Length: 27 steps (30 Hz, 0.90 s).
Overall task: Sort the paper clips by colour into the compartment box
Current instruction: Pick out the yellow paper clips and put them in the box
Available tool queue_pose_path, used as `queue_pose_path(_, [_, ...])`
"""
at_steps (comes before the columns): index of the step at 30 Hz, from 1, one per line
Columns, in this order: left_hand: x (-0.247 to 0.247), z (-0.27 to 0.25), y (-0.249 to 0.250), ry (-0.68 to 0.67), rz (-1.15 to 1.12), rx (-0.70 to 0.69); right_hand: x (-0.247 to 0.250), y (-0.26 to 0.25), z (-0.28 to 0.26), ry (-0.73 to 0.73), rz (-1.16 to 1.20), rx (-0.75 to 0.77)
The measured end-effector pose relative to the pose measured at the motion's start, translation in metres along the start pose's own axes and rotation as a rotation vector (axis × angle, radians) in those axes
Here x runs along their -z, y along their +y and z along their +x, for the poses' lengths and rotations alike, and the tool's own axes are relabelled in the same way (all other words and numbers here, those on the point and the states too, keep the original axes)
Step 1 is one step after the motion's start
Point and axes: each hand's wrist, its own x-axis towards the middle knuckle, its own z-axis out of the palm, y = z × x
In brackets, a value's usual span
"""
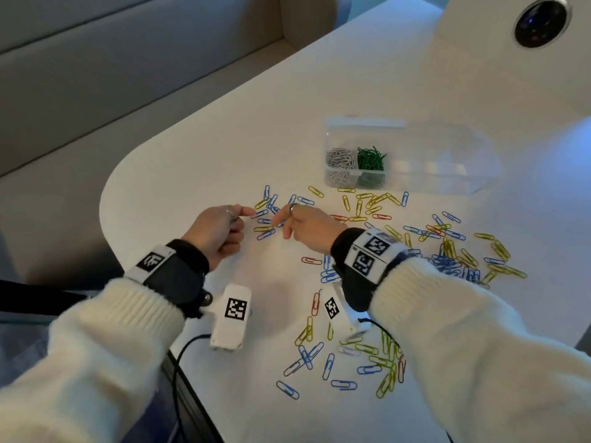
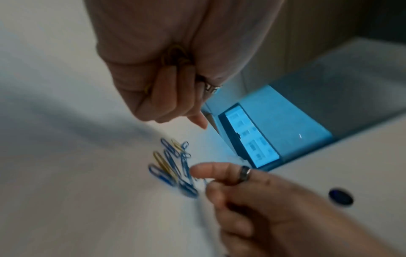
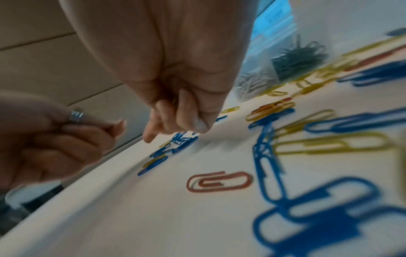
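Blue, yellow and red paper clips lie scattered over the white table (image 1: 198,161). My left hand (image 1: 220,231) is a fist with the index finger pointing right. In the left wrist view its curled fingers (image 2: 167,90) hold yellow clips (image 2: 175,55) in the palm. My right hand (image 1: 303,223) points its ringed index finger down onto a small cluster of blue and yellow clips (image 1: 265,219) between the two hands. Its other fingers (image 3: 182,111) are curled, with a yellow glint inside them. The clear compartment box (image 1: 415,183) stands behind, holding silver clips (image 1: 340,161) and green clips (image 1: 371,161).
The table's rounded edge runs just left of my left hand. A red clip (image 1: 311,260) lies near my right wrist. Dense piles of clips lie to the right (image 1: 457,260) and near the front (image 1: 351,356). A black round insert (image 1: 542,20) sits at the far right.
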Motion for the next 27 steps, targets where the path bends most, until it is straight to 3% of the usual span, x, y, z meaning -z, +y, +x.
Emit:
queue_pose_path(3, [0.000, 0.019, 0.017, 0.150, 0.469, -0.160, -0.009, -0.008, 0.015, 0.068, -0.264, 0.016])
queue_pose_path(6, [-0.002, 0.037, 0.022, 0.186, 0.863, -0.280, -0.017, -0.011, 0.028, 0.092, -0.456, 0.026])
queue_pose_path(10, [-0.008, 0.047, 0.018, 0.169, 1.002, -0.277, -0.019, -0.012, 0.036, 0.120, -0.579, 0.003])
queue_pose_path(15, [-0.008, 0.050, 0.016, 0.132, 0.984, -0.270, -0.016, -0.006, 0.034, 0.089, -0.604, 0.019])
queue_pose_path(19, [-0.008, 0.046, 0.016, 0.059, 0.931, -0.276, -0.007, 0.002, 0.022, 0.127, -0.474, 0.108])
queue_pose_path(24, [-0.004, 0.034, 0.018, -0.026, 0.430, -0.054, 0.012, 0.004, -0.003, 0.144, -0.182, 0.188])
queue_pose_path(27, [-0.004, 0.021, 0.020, -0.211, 0.050, 0.078, 0.027, 0.006, -0.016, 0.079, 0.131, 0.136])
